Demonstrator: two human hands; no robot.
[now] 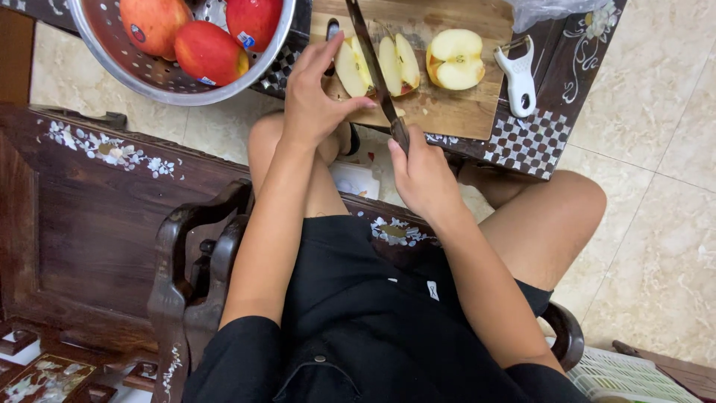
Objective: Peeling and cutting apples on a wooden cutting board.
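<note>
The person sits in a dark carved wooden chair [186, 261] and works at a wooden cutting board [455, 112] that lies on a small dark table [548, 97] with pale inlay. The right hand [424, 175] is closed round the handle of a long knife [371, 56], fingers wrapped tight, at the board's near edge; the blade runs up across the board toward its far edge, standing between two pale apple pieces. The left hand [317, 93] rests at the near left corner of the board with its fingers narrowly spread, the fingertips pressed on the left apple wedge [349, 69] just beside the blade. On the other side of the blade stands a second wedge [399, 66], cut face up, with a strip of red skin at its lower edge. Further right on the board, well apart from the knife, lies an apple half [456, 60], its core showing. A white peeler [517, 75] lies on the right edge of the board, partly over the table.

At the table's left edge a metal colander [160, 75] holds three whole red apples [210, 52] (each with a small sticker). A clear plastic bag [548, 11] shows at the far right corner of the board. The floor is pale tile [656, 186], and a white slatted basket [634, 377] sits at the lower right
</note>
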